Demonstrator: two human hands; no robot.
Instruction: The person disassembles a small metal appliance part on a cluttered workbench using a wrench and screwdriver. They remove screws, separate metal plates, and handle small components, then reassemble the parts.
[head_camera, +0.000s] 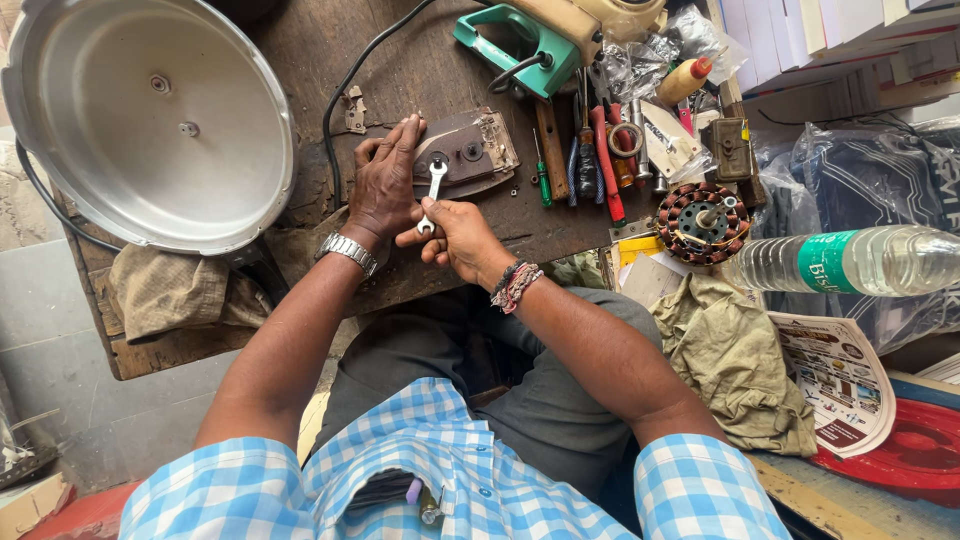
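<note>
Two hands at work: both meet over one small patch of the dark wooden table (300, 60), seen from the head camera looking straight down.
Head view, left hand (385, 185): lies flat, palm down, on the near-left edge of the brown iron soleplate (470, 150); its fingers (405, 135) are spread a little and press the plate down, pinching nothing.
Head view, right hand (455, 235): sits just nearer the body than the left, touching it at the thumb side; its fingers are curled and pressed together around the lower end of the small spanner (432, 192).
Spanner position: between the two hands, its upper open end resting on the soleplate near a round fitting, its lower ring end at the right thumb.
Long axis: runs almost straight away from the body, tilted slightly to the right at the top.
Direction from the fingers: the working end lies ahead of the right hand, away from the body, and just right of the left fingertips.
Nearer hand: the right one holds the spanner; the left only touches the plate beside it.
Around: a large aluminium cooker lid (150, 120) lies far left, and a row of screwdrivers (590, 150) lies just right of the soleplate.
</note>
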